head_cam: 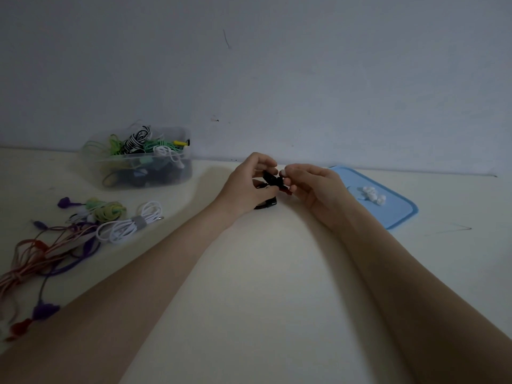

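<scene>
Earphone (271, 179) between curled hands (246, 187) (314, 187) (fingertips (289, 171) close)

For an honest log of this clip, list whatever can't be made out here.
Head view: black item, mostly covered by the left hand and right hand gripping it; kind unclear.
White bits on the blue lid: too small, dim.
Clear box: lower contents blurred by its wall.
Orange cable: cut by the left edge.

A plain pale grey-blue painted wall (304, 65) fills the upper half, 10 to 2 o'clock — dimly lit, a thin dark scratch (226, 39) at 12; a smooth cream tabletop (263, 286) spreads toward 6
</scene>
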Demonstrator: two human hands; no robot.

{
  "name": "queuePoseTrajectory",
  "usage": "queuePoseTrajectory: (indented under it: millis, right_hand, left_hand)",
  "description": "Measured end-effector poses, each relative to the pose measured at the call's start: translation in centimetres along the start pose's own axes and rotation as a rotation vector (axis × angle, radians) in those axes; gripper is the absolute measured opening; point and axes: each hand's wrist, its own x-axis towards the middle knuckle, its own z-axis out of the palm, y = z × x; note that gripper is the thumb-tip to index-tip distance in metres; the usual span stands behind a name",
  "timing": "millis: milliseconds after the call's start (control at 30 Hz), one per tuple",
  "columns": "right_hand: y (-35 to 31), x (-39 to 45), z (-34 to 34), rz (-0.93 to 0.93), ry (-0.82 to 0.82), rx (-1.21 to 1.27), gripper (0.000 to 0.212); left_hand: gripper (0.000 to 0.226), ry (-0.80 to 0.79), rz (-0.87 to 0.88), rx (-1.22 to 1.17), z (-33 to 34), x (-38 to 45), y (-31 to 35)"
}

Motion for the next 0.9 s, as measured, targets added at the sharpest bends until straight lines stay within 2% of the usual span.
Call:
queuePoseTrajectory:
  millis: [167,300,367,467,600,900]
  right_hand:
    - [0.30,0.25,-0.04,-0.018,-0.009,-0.034,0.006]
    - [0.37,0.22,0.05,-0.045,0.000,-0.049,0.010]
    - [0.46,0.14,0.20,-0.057,-0.001,-0.090,0.012]
    - [0.75,0.17,0.41,-0.070,0.048,-0.127,0.010]
    - [0.92,0.23,0.62,-0.072,0.092,-0.144,0.011]
    - [0.73,0.10,0.28,-0.044,0.051,-0.088,0.008]
  left_hand:
    - [0.050,0.087,-0.033,-0.057,0.11,0.10,-0.03]
    - [0.035,0.197,-0.087,0.001,0.14,0.33,-0.45]
    - [0.023,0.162,-0.135,-0.017,0.10,0.41,-0.51]
    - [0.017,0.115,-0.147,-0.022,0.13,0.31,-0.41]
    - [0.018,0.143,-0.130,-0.038,0.07,0.22,-0.47]
    - [0.022,0.147,-0.110,-0.023,-0.33,0.17,-0.32]
